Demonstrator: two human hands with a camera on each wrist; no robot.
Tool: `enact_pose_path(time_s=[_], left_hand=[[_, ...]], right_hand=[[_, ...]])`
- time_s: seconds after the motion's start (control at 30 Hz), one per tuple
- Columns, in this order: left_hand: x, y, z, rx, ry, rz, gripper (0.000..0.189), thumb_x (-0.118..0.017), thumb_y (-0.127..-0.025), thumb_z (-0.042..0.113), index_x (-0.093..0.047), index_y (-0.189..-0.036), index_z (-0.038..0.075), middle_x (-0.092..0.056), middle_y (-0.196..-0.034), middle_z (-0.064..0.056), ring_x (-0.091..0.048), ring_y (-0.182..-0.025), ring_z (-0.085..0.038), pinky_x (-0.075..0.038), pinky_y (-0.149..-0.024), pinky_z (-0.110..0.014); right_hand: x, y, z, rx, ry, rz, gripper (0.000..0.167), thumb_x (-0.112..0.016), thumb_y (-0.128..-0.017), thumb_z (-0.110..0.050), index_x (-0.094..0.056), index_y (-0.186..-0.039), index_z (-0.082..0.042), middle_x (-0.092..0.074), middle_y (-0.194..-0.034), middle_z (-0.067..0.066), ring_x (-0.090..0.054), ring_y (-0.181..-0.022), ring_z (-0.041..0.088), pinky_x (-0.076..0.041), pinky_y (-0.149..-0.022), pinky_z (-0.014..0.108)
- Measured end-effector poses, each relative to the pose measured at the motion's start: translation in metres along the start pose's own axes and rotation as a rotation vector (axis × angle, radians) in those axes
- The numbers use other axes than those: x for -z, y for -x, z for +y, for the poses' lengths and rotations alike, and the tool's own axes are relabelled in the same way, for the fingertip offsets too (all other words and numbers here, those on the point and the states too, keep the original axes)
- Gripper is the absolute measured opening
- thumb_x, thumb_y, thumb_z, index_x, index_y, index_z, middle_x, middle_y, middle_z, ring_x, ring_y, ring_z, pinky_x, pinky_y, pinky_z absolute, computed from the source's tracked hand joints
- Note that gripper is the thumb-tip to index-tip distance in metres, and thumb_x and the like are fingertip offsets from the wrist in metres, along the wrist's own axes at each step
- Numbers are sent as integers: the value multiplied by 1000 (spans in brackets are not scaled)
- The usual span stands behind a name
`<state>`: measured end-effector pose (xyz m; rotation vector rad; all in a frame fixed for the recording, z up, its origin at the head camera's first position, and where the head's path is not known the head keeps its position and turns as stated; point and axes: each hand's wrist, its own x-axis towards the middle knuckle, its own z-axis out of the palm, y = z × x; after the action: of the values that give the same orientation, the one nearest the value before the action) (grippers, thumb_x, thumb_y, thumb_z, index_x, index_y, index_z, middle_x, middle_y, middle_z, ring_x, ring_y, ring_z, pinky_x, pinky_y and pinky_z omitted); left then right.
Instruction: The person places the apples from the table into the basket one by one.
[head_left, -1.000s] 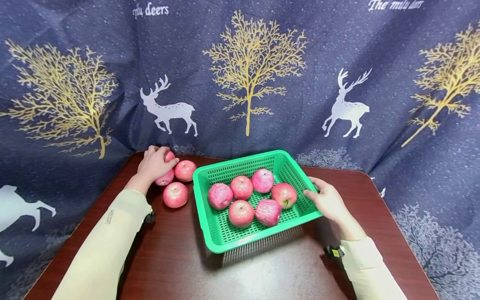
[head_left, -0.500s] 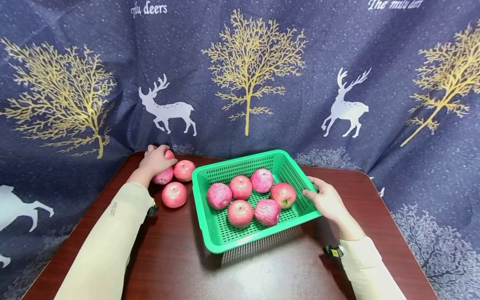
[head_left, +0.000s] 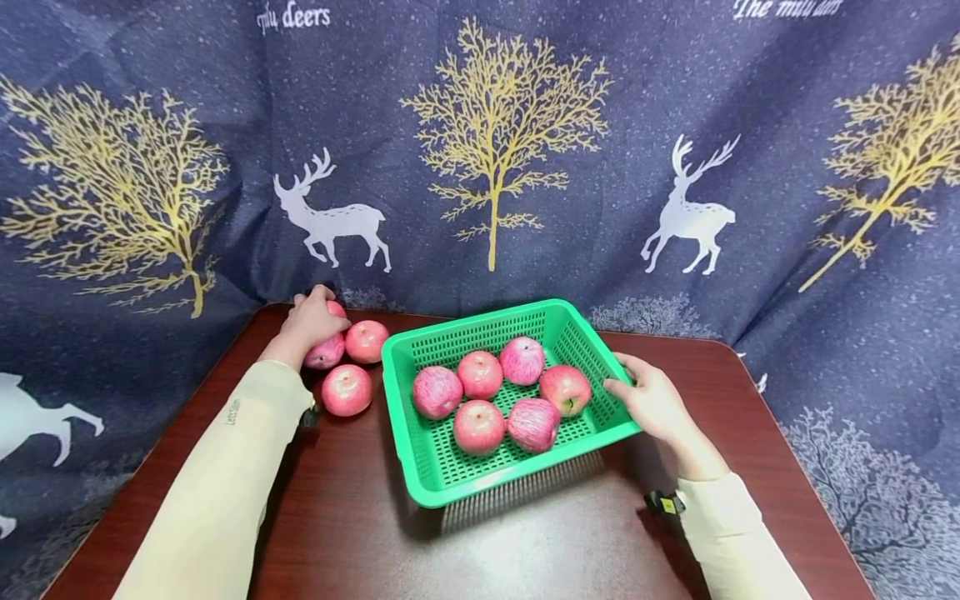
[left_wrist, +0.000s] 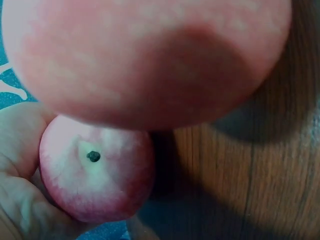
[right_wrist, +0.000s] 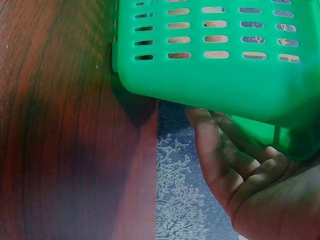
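My left hand (head_left: 306,325) reaches to the back left of the table and grips a red apple (head_left: 335,309), partly hidden by the hand. In the left wrist view, thumb and fingers curl about this apple (left_wrist: 100,175), whose dark stem shows; a second apple (left_wrist: 150,60) fills the upper part, close to the camera. A pink apple (head_left: 325,353) lies just below the hand, with two more red apples (head_left: 367,342) nearby. My right hand (head_left: 654,402) holds the right rim of a green plastic basket (head_left: 510,477), thumb over the edge and fingers outside. Several apples (head_left: 480,427) lie inside.
A reddish-brown wooden table (head_left: 337,517) bears everything. Behind it and at both sides hangs a dark blue cloth (head_left: 442,200) printed with white deer and golden trees. The basket stands at an angle in the middle.
The left forearm has swung slightly right and the left hand has shifted a little on the back apple. The right hand stays on the basket. The head view has shifted slightly.
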<state>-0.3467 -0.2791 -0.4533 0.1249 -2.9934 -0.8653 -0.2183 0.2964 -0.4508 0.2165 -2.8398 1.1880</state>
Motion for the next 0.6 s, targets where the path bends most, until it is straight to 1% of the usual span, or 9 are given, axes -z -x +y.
enact_pose_path(time_s=[0.13,0.27,0.4,0.6], left_hand=[[1,0,2,32,-3,28,67,-72,-95,30,-46,-149,-2,-44,-143,-44,-49,-130,-68,-44,-105,-77],[2,1,2,62,-14,35,71,-72,-95,31,-46,-151,-3,-43,-145,-44,-49,-131,-68,-44,-105,-78],[3,0,-2,83,-25,38,76,-70,-94,32,-46,-156,-4,-42,-147,-46,-48,-133,-68,-44,-106,-77],[7,0,-9,115,16,65,78,-71,-91,31,-47,-156,-4,-45,-148,-45,-46,-137,-62,-44,-109,-74]], right_hand=[[0,0,1,-2,-14,-4,55,-69,-108,-18,-57,-158,2,-77,-130,21,-77,-90,21,-58,-82,41],[0,0,0,-4,-20,-6,55,-69,-108,-17,-57,-158,2,-76,-130,21,-77,-90,21,-58,-82,41],[1,0,-1,-4,-24,-9,56,-69,-108,-17,-56,-158,3,-76,-130,22,-77,-90,21,-59,-82,41],[0,0,-1,-6,-27,-11,56,-69,-108,-17,-56,-159,3,-76,-131,22,-77,-91,21,-58,-82,41]])
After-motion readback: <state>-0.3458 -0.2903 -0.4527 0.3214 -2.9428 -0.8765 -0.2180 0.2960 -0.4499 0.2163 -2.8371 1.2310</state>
